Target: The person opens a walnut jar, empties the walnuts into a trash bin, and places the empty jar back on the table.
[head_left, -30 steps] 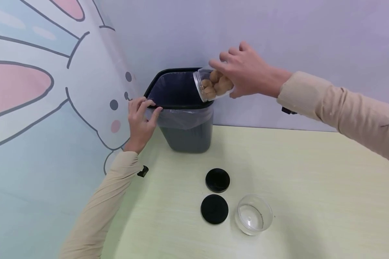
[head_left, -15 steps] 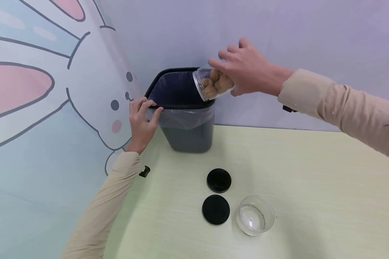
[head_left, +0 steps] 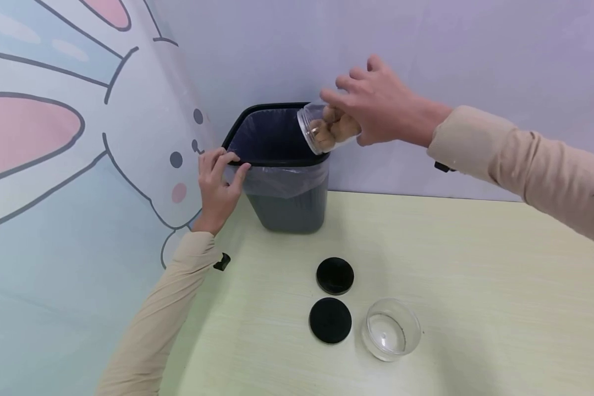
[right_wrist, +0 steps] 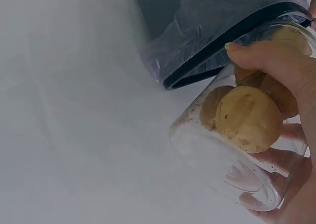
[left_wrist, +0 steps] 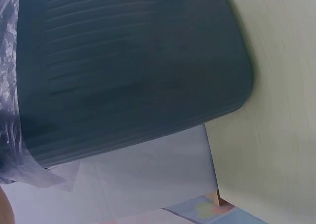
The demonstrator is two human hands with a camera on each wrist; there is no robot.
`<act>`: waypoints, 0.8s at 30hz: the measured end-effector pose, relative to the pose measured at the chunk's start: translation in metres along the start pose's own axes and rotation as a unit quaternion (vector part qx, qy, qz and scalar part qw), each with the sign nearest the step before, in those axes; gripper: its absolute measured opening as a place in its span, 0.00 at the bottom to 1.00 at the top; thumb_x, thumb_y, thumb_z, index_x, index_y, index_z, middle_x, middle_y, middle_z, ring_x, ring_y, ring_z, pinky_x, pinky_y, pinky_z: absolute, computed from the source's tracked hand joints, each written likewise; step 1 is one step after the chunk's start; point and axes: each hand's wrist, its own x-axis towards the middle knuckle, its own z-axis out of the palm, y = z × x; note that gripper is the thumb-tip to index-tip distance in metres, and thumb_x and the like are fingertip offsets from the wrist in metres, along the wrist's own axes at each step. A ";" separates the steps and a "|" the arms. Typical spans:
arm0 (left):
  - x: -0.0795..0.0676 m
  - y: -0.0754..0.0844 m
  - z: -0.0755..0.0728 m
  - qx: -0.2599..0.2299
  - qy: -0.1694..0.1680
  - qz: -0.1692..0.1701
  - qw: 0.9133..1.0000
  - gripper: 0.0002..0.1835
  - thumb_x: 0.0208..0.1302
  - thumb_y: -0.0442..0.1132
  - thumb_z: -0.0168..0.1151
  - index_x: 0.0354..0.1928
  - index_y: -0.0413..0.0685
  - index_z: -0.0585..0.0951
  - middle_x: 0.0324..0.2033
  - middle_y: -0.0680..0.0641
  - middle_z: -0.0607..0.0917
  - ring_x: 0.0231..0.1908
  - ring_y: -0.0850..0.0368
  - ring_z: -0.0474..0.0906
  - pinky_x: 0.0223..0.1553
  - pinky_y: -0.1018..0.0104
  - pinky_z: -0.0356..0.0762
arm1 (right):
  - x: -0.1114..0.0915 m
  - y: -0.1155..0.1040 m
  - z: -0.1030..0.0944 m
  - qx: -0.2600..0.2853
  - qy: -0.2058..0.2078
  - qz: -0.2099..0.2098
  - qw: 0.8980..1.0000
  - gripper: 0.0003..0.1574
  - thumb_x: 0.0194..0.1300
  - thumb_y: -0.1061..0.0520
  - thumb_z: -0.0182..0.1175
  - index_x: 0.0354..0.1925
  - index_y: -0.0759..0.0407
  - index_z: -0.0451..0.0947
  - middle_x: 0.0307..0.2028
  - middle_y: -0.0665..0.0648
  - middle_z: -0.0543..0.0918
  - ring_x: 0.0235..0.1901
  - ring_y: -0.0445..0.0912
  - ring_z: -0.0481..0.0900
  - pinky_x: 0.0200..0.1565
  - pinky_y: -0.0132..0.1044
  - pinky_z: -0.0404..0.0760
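Observation:
My right hand (head_left: 376, 104) grips a clear plastic jar (head_left: 306, 124) tipped on its side, its open mouth over the right part of the bin. Several round, tan-brown balls (right_wrist: 250, 119) lie inside the jar; in the right wrist view my thumb lies across its side. The grey trash bin (head_left: 289, 212) stands upright, with a black rim and a translucent liner bag (head_left: 287, 182) folded over it. My left hand (head_left: 218, 187) holds the bin's rim at its near left corner, fingers bent over the edge. In the left wrist view the bin's ribbed side (left_wrist: 128, 70) fills much of the frame.
Two round black lids (head_left: 335, 276) lie on the pale wooden table (head_left: 500, 286) in front of the bin. Beside them stands an open, clear, round container (head_left: 390, 330). A pale wall (head_left: 475, 71) runs behind; a wall with a rabbit drawing (head_left: 143, 137) rises at the left.
My right hand has lifted slightly with the jar, and the balls in it sit a little farther back from its mouth. My left hand keeps its place on the bin's rim.

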 end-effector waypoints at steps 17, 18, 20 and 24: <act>0.000 -0.001 0.001 0.005 -0.002 -0.004 1.000 0.11 0.55 0.35 0.70 0.37 0.38 0.79 0.39 0.40 0.76 0.46 0.42 0.67 0.51 0.53 0.64 | 0.001 -0.001 0.000 -0.015 -0.002 0.008 1.000 0.50 0.33 0.54 0.73 0.56 0.61 0.64 0.37 0.66 0.74 0.32 0.59 0.69 0.37 0.55 0.65; 0.000 -0.001 0.000 0.006 -0.002 -0.004 1.000 0.11 0.55 0.35 0.70 0.37 0.38 0.79 0.39 0.39 0.76 0.46 0.42 0.67 0.51 0.53 0.64 | 0.001 -0.001 0.000 -0.017 -0.002 0.010 1.000 0.50 0.33 0.54 0.73 0.57 0.61 0.64 0.37 0.66 0.74 0.32 0.60 0.69 0.37 0.55 0.65; 0.000 -0.001 0.000 0.007 -0.002 -0.006 1.000 0.11 0.55 0.35 0.70 0.37 0.38 0.79 0.39 0.39 0.76 0.46 0.42 0.67 0.51 0.54 0.64 | 0.001 -0.001 0.000 -0.020 0.000 0.013 1.000 0.48 0.35 0.56 0.71 0.57 0.61 0.64 0.37 0.66 0.73 0.32 0.59 0.68 0.37 0.54 0.65; 0.000 0.000 -0.001 0.009 -0.003 -0.007 1.000 0.11 0.55 0.35 0.69 0.37 0.38 0.79 0.39 0.40 0.76 0.46 0.43 0.67 0.51 0.54 0.64 | 0.003 -0.001 0.000 -0.012 0.005 0.022 1.000 0.48 0.35 0.55 0.72 0.56 0.61 0.64 0.36 0.65 0.73 0.31 0.59 0.68 0.37 0.54 0.64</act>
